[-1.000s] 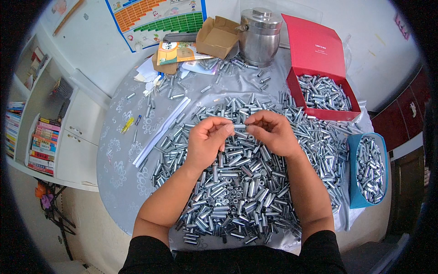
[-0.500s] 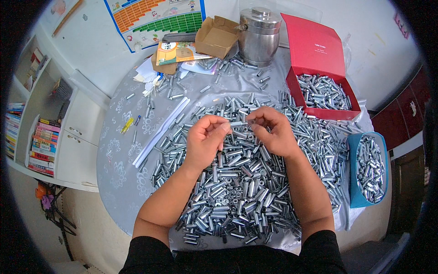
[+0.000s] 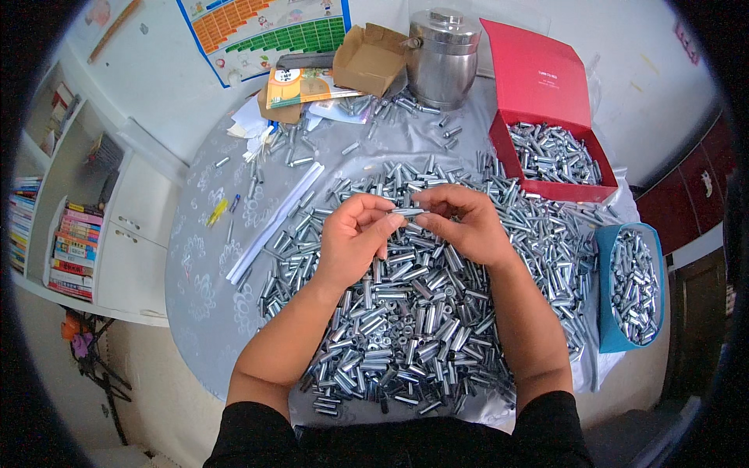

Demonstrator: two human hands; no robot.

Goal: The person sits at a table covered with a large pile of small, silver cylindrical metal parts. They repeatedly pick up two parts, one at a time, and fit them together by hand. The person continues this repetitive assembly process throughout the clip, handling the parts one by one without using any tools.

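Both hands pinch one small metal sleeve (image 3: pixel 407 211) between them over the table: left hand (image 3: pixel 355 238) fingertips closed on one end, right hand (image 3: pixel 460 222) on the other. Red box (image 3: pixel 546 187) and blue tray (image 3: pixel 616 343) hold some pieces; the huge loose pile (image 3: pixel 406 327) suggests most work remains

White wall (image 3: pixel 156 70), colourful chart (image 3: pixel 265 31); bookshelf (image 3: pixel 55 234) left (perhaps cabinet); daylight.

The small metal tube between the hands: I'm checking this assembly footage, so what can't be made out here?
- Small metal tube, head view: its ends are hidden by the fingertips of the left hand and right hand.
- Any part fitted on it: too small to tell.
- Table under the pile of tubes: covered.
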